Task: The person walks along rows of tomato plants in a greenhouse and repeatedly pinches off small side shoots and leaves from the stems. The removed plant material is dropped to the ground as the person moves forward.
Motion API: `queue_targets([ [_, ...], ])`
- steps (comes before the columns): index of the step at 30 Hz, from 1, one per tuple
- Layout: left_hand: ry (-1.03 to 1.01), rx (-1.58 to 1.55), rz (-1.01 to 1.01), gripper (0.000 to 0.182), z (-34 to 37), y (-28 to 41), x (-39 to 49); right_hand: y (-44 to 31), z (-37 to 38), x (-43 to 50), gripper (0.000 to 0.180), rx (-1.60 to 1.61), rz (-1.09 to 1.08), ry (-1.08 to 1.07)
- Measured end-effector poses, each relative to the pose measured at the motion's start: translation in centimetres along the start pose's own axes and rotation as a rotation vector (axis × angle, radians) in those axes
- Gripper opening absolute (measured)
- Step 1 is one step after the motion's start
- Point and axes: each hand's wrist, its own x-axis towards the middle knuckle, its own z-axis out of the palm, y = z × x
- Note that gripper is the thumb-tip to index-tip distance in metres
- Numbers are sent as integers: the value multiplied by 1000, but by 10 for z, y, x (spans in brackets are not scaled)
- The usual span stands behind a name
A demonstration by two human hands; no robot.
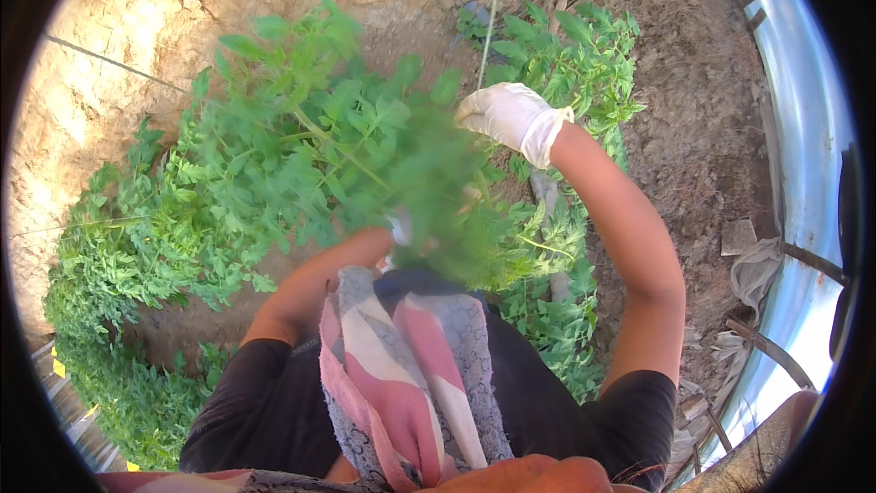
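My right hand (513, 120), in a white disposable glove, is closed where a taut pale string (493, 17) comes down to its fingers. Below and to its left is a leafy tomato plant (369, 116), its thick green stem (339, 147) leaning up and to the left. A blurred clump of leaves (438, 185) stands close in front of my body. Behind that clump my left hand (402, 227) is mostly hidden; only a bit of white glove shows, so its grip on the stem cannot be made out.
Dense tomato rows (150, 233) run along the left, and another plant (575, 48) grows beyond my right hand. A dark cord (116, 63) stretches across the upper left. Clear plastic sheeting (807, 130) on curved ribs borders the right. A patterned scarf (410, 370) hangs from my neck.
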Motion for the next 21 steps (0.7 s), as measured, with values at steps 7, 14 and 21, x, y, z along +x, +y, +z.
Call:
queue_targets([
  [7,-20,-145,-58,42,-3,2,7,27,-33,3,35,-637,228,-175],
  [14,-29,-309,-122,42,-4,-1,24,63,-18,-12,38,-1003,410,-543],
  [21,-27,-450,-182,41,1,-4,44,11,-30,-46,50,58,192,21],
])
